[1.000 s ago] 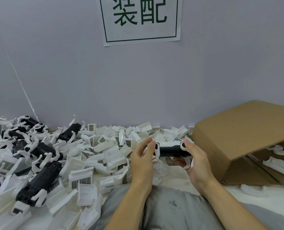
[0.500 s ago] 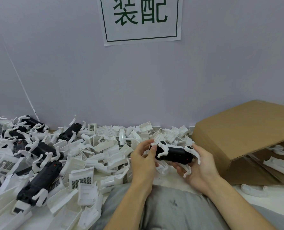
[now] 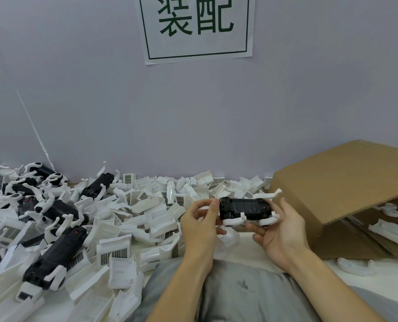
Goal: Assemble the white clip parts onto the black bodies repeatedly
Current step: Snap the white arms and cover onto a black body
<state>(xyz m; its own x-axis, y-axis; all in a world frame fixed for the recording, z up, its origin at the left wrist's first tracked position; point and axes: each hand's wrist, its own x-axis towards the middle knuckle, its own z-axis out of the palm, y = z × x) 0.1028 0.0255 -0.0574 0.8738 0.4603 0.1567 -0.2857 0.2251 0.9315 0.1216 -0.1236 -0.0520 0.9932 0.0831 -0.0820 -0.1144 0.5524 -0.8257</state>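
A black body [image 3: 245,207] with white clip arms on it lies level between my hands, its ribbed underside toward me and a small red dot near its right end. My right hand [image 3: 278,231] cradles it from below, fingers curled under the white arms. My left hand [image 3: 199,219] pinches its left end between thumb and fingers. One white arm [image 3: 269,194] sticks out past the right end toward the box.
A heap of loose white clip parts [image 3: 147,212] covers the table ahead and to the left. Finished black bodies with white arms [image 3: 54,254] lie at the far left. An open cardboard box [image 3: 346,189] with white parts inside stands at the right. A paper sign [image 3: 197,26] hangs on the wall.
The black body has been rolled over in my hands, from white arms up to ribbed underside facing me. Both hands stay on it in about the same place.
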